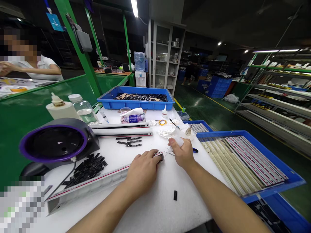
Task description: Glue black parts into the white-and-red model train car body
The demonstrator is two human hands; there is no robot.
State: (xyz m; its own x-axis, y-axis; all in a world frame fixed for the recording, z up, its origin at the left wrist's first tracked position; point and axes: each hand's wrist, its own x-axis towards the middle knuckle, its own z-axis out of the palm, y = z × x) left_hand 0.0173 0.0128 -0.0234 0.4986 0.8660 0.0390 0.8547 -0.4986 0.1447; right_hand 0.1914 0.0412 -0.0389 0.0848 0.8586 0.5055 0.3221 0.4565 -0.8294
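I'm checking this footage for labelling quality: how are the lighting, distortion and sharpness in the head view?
Head view: the white table is brightly and evenly lit, while the hall behind is dim with glaring ceiling tubes; wide-angle distortion bends the green posts and shelving at the edges; both the left hand and right hand are sharp; two patches are pixelated.

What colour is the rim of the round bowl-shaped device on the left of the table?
Purple, around a black inside: the round device shows clearly in the head view.
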